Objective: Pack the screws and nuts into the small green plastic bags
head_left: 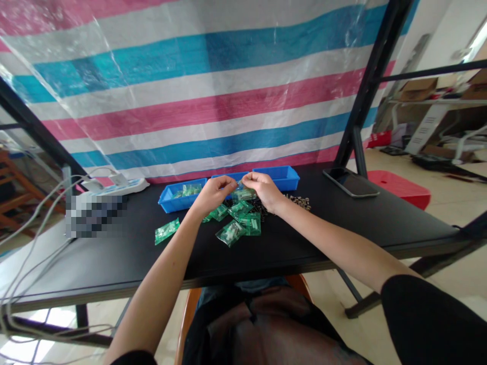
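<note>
My left hand and my right hand meet over the middle of the black table, fingers pinched on a small clear and green packet between them. Below lie several green plastic packets with small white parts inside. Another green packet lies apart at the left. Behind my left hand is a blue tray with packets in it. A second blue tray stands behind my right hand. Small metal pieces are heaped beside my right wrist.
A dark phone lies at the table's right. A white power strip with cables is at the left, near a blurred-out item. A striped plastic sheet hangs behind the black table. A red stool stands beyond the right edge.
</note>
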